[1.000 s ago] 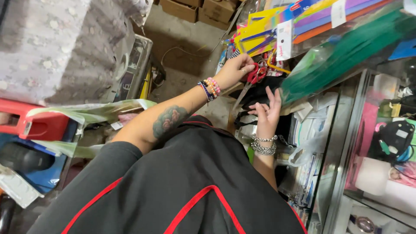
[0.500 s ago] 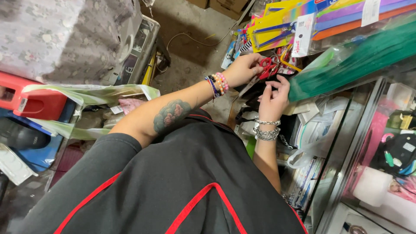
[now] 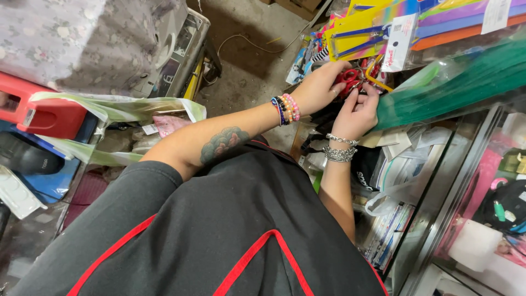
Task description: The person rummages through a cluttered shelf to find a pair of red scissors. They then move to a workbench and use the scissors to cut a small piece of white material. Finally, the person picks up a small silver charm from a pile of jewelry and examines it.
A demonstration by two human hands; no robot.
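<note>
My left hand (image 3: 316, 86), on a tattooed forearm with coloured bead bracelets, grips a pair of red-handled scissors (image 3: 348, 75) at the edge of a crowded shelf. My right hand (image 3: 357, 112), with silver bracelets at the wrist, is pressed up against the same scissors from below, fingertips on the handles. Just above hang carded blue-handled scissors on yellow backing (image 3: 356, 37). A long green plastic-wrapped bundle (image 3: 466, 79) lies right beside the hands. My black shirt with red piping fills the lower part of the view.
Purple and orange sheets (image 3: 460, 22) are stacked at the top right. A glass display case (image 3: 466, 181) with small goods stands on the right. On the left are a red box (image 3: 41, 112), a floral-covered bulk (image 3: 60, 38) and plastic bags (image 3: 126, 107). Bare concrete floor (image 3: 246, 60) lies beyond.
My right hand has risen from below the shelf to meet my left hand at the red scissors. Both hands are now closed together around them.
</note>
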